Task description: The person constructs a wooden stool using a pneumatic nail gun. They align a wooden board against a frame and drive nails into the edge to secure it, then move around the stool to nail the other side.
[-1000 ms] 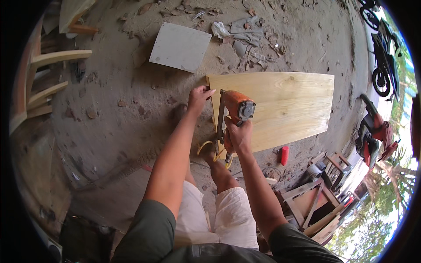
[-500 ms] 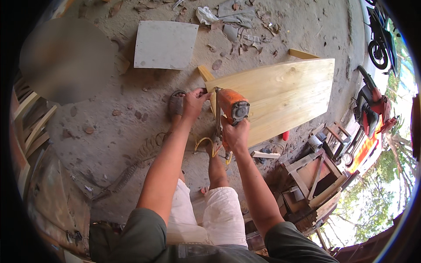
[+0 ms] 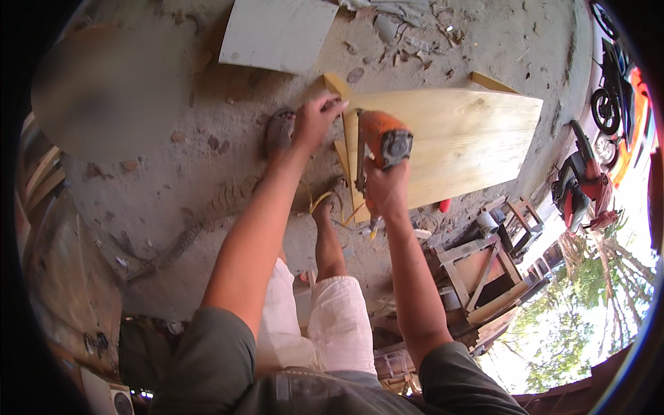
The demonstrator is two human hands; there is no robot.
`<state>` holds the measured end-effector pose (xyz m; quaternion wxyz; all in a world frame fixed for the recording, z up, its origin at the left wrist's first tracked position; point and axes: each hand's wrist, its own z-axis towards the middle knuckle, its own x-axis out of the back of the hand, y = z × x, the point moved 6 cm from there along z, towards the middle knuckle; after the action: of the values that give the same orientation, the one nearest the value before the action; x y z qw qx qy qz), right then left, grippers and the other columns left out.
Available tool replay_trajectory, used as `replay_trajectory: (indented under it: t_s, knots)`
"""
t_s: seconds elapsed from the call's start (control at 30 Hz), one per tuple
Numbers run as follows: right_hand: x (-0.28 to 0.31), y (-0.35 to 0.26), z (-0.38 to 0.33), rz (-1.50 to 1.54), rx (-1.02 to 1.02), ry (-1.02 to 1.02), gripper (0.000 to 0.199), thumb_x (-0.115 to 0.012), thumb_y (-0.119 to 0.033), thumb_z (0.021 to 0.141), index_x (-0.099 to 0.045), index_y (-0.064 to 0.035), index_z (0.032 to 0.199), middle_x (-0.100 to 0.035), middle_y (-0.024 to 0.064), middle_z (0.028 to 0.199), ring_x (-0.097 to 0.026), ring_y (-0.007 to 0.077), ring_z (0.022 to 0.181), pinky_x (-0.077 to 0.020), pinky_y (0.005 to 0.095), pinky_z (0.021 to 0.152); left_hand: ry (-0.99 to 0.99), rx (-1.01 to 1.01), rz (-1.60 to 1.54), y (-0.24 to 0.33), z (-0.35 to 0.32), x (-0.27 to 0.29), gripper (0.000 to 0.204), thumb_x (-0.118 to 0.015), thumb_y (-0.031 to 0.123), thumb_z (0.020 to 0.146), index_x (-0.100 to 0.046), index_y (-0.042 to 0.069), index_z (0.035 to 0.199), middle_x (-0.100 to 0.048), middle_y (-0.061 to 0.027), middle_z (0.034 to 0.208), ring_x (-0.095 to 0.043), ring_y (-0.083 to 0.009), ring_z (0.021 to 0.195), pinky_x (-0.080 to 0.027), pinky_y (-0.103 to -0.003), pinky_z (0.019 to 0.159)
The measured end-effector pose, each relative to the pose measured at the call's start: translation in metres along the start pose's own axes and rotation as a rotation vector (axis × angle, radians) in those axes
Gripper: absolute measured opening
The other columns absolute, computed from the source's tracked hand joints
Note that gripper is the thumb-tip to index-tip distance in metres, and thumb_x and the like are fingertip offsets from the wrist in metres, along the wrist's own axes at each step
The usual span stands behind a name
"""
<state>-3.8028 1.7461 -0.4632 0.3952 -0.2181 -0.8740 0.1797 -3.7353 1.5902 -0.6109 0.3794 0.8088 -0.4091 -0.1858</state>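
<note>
My right hand (image 3: 387,188) is wrapped round the handle of an orange and black nail gun (image 3: 387,133). The gun is over the near-left part of a pale wooden panel (image 3: 470,142). Off the panel's left end, my left hand (image 3: 315,126) has its fingers pinched together near the corner; whatever they hold, if anything, is too small to make out. A wooden strip (image 3: 337,84) sticks out under that corner, and another strip (image 3: 492,81) shows beyond the far edge. From the gun's base hangs a yellow hose (image 3: 319,202).
A flat grey-white board (image 3: 277,34) lies on the dusty ground ahead. Rough wooden frames (image 3: 477,270) stand at right, with parked motorcycles (image 3: 581,180) beyond. Leaning wood pieces (image 3: 45,173) line the left side. A coiled hose (image 3: 232,197) trails across the ground.
My left hand has drawn back from the panel's corner and lifted slightly. The nail gun has shifted a little right in view with my right hand. The whole view has also moved.
</note>
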Motion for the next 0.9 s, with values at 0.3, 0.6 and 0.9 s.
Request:
replay_trajectory:
  t_s: [0.3, 0.6, 0.9]
  knots:
    - [0.005, -0.004, 0.008, -0.127, 0.051, -0.07, 0.026, -0.064, -0.011, 0.076, -0.056, 0.013, 0.071, -0.051, 0.015, 0.053, -0.044, 0.0097, 0.057, -0.0446, 0.0388, 0.05, -0.069, -0.104, 0.044, 0.007, 0.014, 0.0, 0.031, -0.078, 0.028, 0.086, -0.075, 0.002, 0.103, -0.075, -0.0059, 0.084, -0.068, -0.012, 0.078, -0.051, -0.029, 0.075]
    - [0.004, 0.028, 0.005, -0.082, 0.057, -0.075, 0.026, -0.064, -0.013, 0.077, -0.056, 0.0112, 0.073, -0.051, 0.0206, 0.054, -0.043, 0.0131, 0.055, -0.0468, 0.0408, 0.055, 0.016, -0.188, 0.095, -0.002, 0.016, -0.004, 0.035, -0.079, 0.033, 0.082, -0.076, 0.002, 0.098, -0.076, -0.0104, 0.082, -0.072, -0.0161, 0.075, -0.055, -0.03, 0.072]
    - [0.01, 0.05, -0.003, -0.07, -0.02, -0.105, 0.026, -0.068, -0.015, 0.076, -0.058, 0.009, 0.073, -0.054, 0.0134, 0.054, -0.045, 0.0131, 0.054, -0.0454, 0.038, 0.053, 0.002, -0.158, 0.042, -0.001, 0.013, -0.007, 0.034, -0.08, 0.031, 0.083, -0.076, 0.002, 0.099, -0.076, -0.0083, 0.083, -0.073, -0.0146, 0.076, -0.055, -0.029, 0.072]
